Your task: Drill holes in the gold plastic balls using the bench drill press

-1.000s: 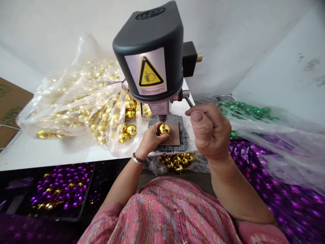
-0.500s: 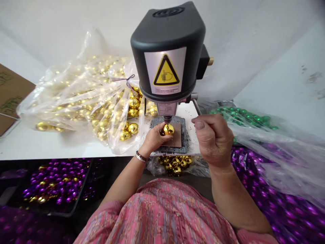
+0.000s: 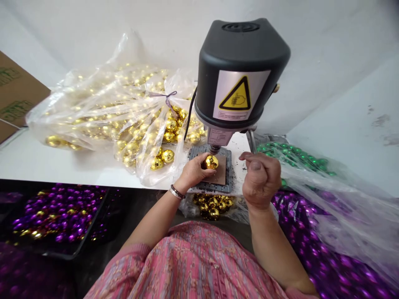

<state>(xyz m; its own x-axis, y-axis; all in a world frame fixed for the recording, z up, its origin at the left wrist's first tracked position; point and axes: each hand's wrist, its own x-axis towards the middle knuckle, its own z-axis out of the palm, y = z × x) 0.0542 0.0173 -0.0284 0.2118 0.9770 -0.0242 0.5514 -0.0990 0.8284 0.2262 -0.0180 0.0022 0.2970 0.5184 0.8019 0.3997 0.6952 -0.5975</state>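
Note:
A black bench drill (image 3: 240,70) with a yellow warning label stands on a white table (image 3: 62,166). My left hand (image 3: 193,171) is closed around a shiny gold ball (image 3: 211,161), holding it on the brown pad of the drill base (image 3: 229,174) right under the drill tip. My right hand (image 3: 261,179) is a fist wrapped round the thin metal feed lever (image 3: 251,141) at the drill's right side.
A clear plastic bag of gold balls (image 3: 124,112) lies left of the drill. More gold balls (image 3: 213,204) sit in a bag below the table edge. A black tray of purple balls (image 3: 56,211) is lower left. Green balls (image 3: 296,153) and purple balls (image 3: 324,249) in plastic lie right.
My right hand has come down and toward me with the lever. My left hand keeps the gold ball under the drill. The view has swung left, so the drill sits further right.

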